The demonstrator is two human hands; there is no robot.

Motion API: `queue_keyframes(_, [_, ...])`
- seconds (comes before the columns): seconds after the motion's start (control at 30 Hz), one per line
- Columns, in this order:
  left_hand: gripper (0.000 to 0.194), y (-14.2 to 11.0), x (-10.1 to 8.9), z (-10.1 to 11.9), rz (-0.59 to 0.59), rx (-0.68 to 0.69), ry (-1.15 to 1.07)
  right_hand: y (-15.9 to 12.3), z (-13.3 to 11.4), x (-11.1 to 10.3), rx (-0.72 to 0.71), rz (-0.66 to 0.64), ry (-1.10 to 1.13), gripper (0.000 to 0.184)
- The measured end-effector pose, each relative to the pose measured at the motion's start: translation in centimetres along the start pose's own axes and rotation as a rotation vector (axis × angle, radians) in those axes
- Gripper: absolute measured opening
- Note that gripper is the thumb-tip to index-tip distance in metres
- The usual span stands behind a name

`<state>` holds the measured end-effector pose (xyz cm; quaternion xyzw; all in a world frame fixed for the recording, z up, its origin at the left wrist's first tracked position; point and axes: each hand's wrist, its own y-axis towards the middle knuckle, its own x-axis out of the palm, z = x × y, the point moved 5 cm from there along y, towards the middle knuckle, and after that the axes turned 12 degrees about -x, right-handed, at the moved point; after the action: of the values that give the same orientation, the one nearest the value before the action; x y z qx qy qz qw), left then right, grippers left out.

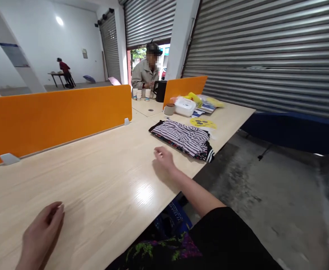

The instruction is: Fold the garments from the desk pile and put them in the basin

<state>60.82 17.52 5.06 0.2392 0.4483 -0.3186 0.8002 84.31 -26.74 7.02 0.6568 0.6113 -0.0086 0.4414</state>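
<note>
My left hand rests on the pale wooden table at the lower left, its fingers curled in with the thumb alongside. No object shows in it. Near the table's front edge, my right hand is loosely closed, side down, and also shows nothing in its fingers. Just beyond it lies a flat stack of folded clothes. A black-and-white striped garment is on top, and a black cuff with white stripes sticks out at the right. My right hand is apart from the stack.
Orange dividers stand on the table. Behind the clothes are a yellow round fan, a mug, a white plastic box and bags. Across the table a person stands by paper cups and a black jug.
</note>
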Motion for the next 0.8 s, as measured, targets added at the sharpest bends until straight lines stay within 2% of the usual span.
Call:
queue_keyframes(0.03, [0.036, 0.4, 1.0, 1.2, -0.031, 0.002, -0.031, 1.2, 1.9, -2.5, -0.012, 0.061, -0.153, 0.031])
queue_keyframes(0.1, [0.032, 0.6, 2.1, 2.3, -0.061, 0.023, -0.098, 2.9, 5.6, -6.3, -0.005, 0.047, -0.395, 0.036])
queue_keyframes(0.2, [0.025, 0.3, 1.8, 1.7, -0.005, 0.060, -0.196, 4.5, 9.4, -9.2, 0.054, -0.039, -0.468, 0.030])
queue_keyframes(0.27, [0.023, 0.0, 1.2, 1.0, 0.049, 0.052, -0.257, 5.4, 10.5, -10.0, 0.123, -0.057, -0.445, 0.026])
queue_keyframes(0.33, [0.024, -0.3, 0.8, 0.9, 0.081, 0.046, -0.284, 6.5, 10.6, -10.7, 0.268, -0.016, -0.411, 0.024])
queue_keyframes(0.4, [0.027, -0.4, 0.6, 1.3, 0.091, 0.048, -0.284, 8.1, 9.7, -10.9, 0.380, 0.033, -0.363, 0.024])
queue_keyframes(0.43, [0.028, -0.4, 0.6, 1.6, 0.090, 0.051, -0.277, 9.2, 8.8, -10.6, 0.393, 0.041, -0.337, 0.024])
queue_keyframes(0.5, [0.028, -0.2, 0.8, 1.8, 0.087, 0.045, -0.261, 11.3, 6.0, -8.7, 0.327, 0.004, -0.272, 0.025])
queue_keyframes(0.53, [0.028, -0.1, 0.8, 1.8, 0.086, 0.035, -0.256, 12.1, 4.2, -7.0, 0.285, -0.029, -0.226, 0.026])
queue_keyframes(0.6, [0.030, 0.2, 0.8, 1.5, 0.080, -0.004, -0.245, 12.4, -0.1, -2.3, 0.181, -0.119, -0.110, 0.029])
queue_keyframes(0.67, [0.032, 0.2, 0.7, 0.9, 0.066, -0.051, -0.245, 10.4, -5.1, 3.4, 0.054, -0.249, 0.024, 0.028])
queue_keyframes(0.73, [0.035, 0.0, 0.3, 0.4, 0.060, -0.108, -0.280, 5.8, -11.5, 9.4, -0.273, -0.633, 0.274, 0.027])
queue_keyframes(0.8, [0.038, -0.3, -0.3, -0.1, 0.090, -0.178, -0.362, -0.3, -17.1, 12.9, -0.603, -1.007, 0.422, 0.024])
